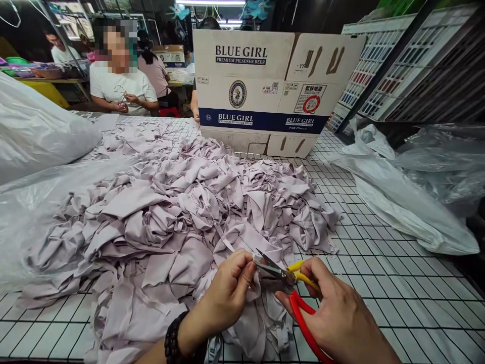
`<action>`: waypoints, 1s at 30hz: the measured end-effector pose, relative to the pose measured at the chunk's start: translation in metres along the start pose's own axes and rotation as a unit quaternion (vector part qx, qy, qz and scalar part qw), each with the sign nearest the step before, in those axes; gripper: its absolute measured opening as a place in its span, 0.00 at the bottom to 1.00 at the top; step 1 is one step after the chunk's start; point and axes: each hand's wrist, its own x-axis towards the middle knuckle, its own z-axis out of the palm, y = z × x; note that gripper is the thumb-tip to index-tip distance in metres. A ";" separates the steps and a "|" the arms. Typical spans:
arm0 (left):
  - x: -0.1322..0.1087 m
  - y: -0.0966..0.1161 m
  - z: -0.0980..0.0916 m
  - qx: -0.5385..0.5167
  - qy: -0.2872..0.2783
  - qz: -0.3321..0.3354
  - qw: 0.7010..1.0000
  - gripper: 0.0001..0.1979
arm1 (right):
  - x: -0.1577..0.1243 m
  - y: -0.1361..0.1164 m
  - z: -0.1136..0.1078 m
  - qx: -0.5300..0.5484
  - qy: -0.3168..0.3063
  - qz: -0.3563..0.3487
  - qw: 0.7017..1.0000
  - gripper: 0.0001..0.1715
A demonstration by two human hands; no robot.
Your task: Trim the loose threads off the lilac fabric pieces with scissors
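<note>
In my right hand (333, 308) are scissors (282, 273) with one yellow and one red handle, their blades parted and pointing left. My left hand (229, 285), a dark bead bracelet at its wrist, pinches a small piece of pale lilac fabric right at the blade tips. A thin strap seems to run up from these fingers into the pile. Beyond and beneath both hands spreads a large heap of pale lilac fabric pieces (159, 222), crumpled together, some with straps.
A white beer carton (261, 96) stands upright behind the heap. Plastic bags lie at left (41, 126) and at right (401, 197) on the grid-patterned table (379, 283). Across the table sits a person (123, 88) in a white shirt, holding something small. Other people are further back.
</note>
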 end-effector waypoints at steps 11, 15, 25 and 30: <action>0.000 0.007 -0.004 0.054 -0.018 0.071 0.996 0.13 | 0.002 -0.003 -0.001 -0.027 0.002 -0.031 0.999 0.16; 0.000 0.006 -0.002 0.018 -0.005 0.056 0.998 0.16 | 0.001 -0.004 -0.006 0.021 -0.001 -0.002 1.000 0.17; -0.003 0.016 -0.008 -0.089 0.052 0.055 0.993 0.15 | 0.001 0.002 -0.006 0.264 -0.064 0.107 0.956 0.21; 0.001 0.021 -0.001 -0.238 0.056 0.043 0.969 0.14 | 0.006 -0.008 0.021 0.471 -0.076 0.102 0.873 0.24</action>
